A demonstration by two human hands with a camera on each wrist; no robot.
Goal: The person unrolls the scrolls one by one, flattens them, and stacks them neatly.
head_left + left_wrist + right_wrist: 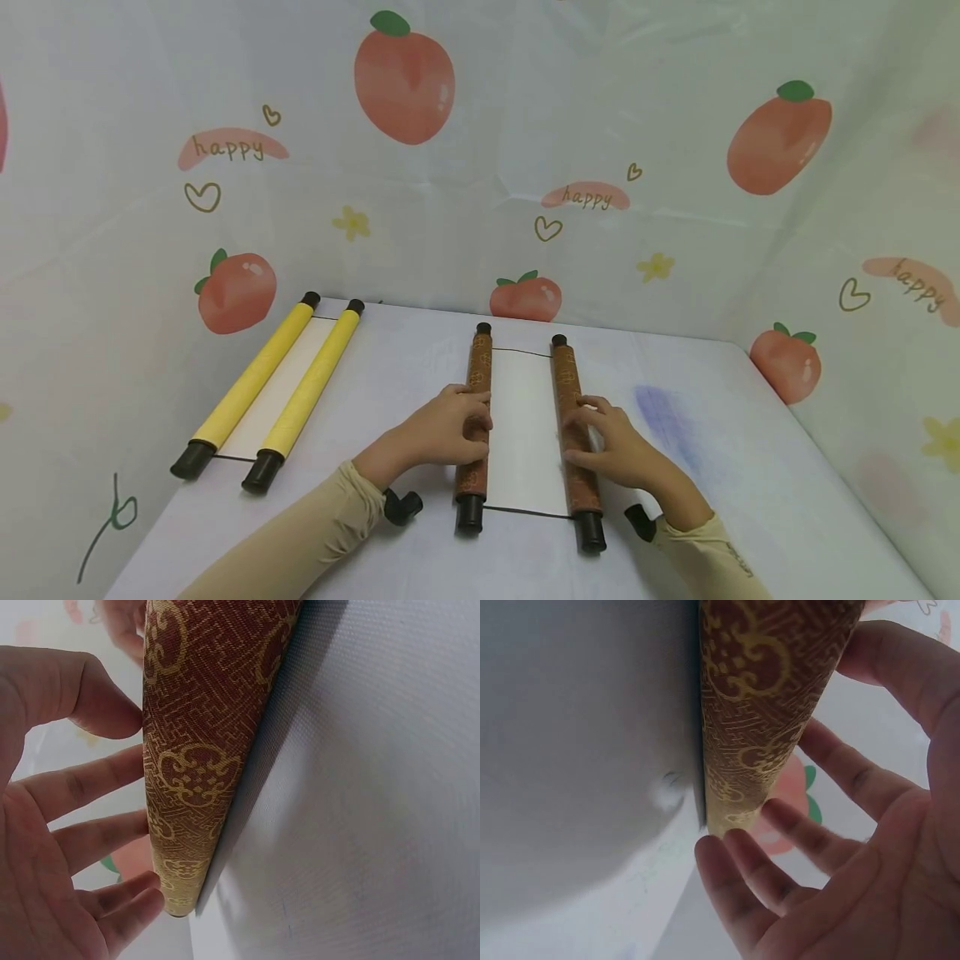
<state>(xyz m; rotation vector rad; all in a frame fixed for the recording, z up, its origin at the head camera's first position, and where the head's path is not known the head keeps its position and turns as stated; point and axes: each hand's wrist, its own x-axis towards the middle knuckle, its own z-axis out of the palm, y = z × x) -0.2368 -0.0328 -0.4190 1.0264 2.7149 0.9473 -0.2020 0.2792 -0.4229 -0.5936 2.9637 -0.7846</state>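
Observation:
A brown scroll (527, 433) with gold patterning lies partly unrolled, its white sheet showing between two rolls with black end knobs. My left hand (452, 425) rests over the left roll (472, 482), fingertips on top of it. In the left wrist view the fingers (97, 844) of that hand are spread and nearly straight against the patterned cloth. On the right roll (567, 375), my right hand (618, 446) touches the upper surface with thumb and fingertips. The right wrist view shows its fingers (862, 772) loosely spread beside the roll, not wrapped round it.
A second scroll with yellow rolls (311, 385) lies partly unrolled at the left of the white table (795, 467). A blue smudge (667, 421) marks the tabletop right of the brown scroll. Behind stands a white curtain (480, 183) printed with peaches.

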